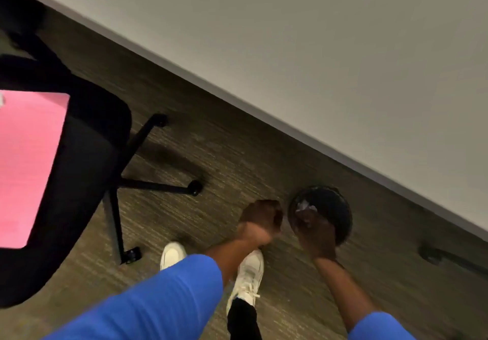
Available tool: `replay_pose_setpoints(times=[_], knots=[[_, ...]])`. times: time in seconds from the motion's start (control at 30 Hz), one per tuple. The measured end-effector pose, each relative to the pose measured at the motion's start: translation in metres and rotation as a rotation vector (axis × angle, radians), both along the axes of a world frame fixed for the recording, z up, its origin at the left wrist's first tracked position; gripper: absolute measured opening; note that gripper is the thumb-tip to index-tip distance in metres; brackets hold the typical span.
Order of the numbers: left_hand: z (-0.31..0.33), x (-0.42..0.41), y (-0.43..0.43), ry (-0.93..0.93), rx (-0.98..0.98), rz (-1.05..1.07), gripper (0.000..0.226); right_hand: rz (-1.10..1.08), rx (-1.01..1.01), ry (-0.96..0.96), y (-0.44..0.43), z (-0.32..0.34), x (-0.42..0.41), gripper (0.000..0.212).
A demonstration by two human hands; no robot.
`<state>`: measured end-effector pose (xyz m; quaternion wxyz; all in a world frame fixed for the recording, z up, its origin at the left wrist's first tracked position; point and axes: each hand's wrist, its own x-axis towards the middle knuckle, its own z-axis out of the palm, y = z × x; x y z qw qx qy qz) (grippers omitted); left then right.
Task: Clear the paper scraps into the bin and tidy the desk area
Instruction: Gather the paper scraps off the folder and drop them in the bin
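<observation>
A round black bin [335, 207] stands on the carpet beside the desk edge. My right hand [315, 234] reaches over the bin's opening, and white paper scraps [305, 206] show at its fingertips, inside the rim's outline. The picture is blurred, so the grip is hard to make out. Just left of the bin, my left hand [262, 218] is curled into a fist with nothing visible in it. Both arms wear blue sleeves.
The grey desk top [330, 49] fills the upper right. A black office chair [87, 141] on castors stands at the left with a pink sheet [29, 168] on its seat. My white shoes [249, 273] are below the hands. A dark object [435, 256] lies on the carpet at right.
</observation>
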<state>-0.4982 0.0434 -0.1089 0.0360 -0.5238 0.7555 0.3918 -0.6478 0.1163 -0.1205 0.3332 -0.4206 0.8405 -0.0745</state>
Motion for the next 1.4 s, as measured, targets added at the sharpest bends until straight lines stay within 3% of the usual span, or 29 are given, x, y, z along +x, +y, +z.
replay_pose_setpoints(times=[0.2,0.37,0.47,0.83,0.93,1.17,1.4], knots=[[0.034,0.104,-0.022,-0.066,-0.044,0.191,0.020,0.041,-0.003,-0.145,-0.058,0.037,0.087,0.016],[0.070,0.195,-0.048,-0.058,-0.124,0.377,0.017,0.217,-0.036,-0.300,-0.106,0.061,0.155,0.024],[0.088,0.252,-0.063,-0.082,-0.160,0.442,0.019,0.326,-0.051,-0.307,-0.137,0.074,0.201,0.015],[0.127,0.429,-0.105,-0.180,-0.407,0.873,0.017,0.656,-0.323,-0.250,-0.230,0.118,0.367,0.042],[0.131,0.476,-0.118,-0.272,-0.488,1.027,0.030,0.780,-0.341,-0.243,-0.254,0.124,0.409,0.059],[0.124,0.564,-0.151,-0.469,-0.376,1.301,0.100,0.947,-0.275,-0.124,-0.314,0.130,0.502,0.092],[0.106,0.603,-0.187,-0.452,-0.230,1.392,0.129,0.984,-0.346,-0.008,-0.344,0.120,0.573,0.099]])
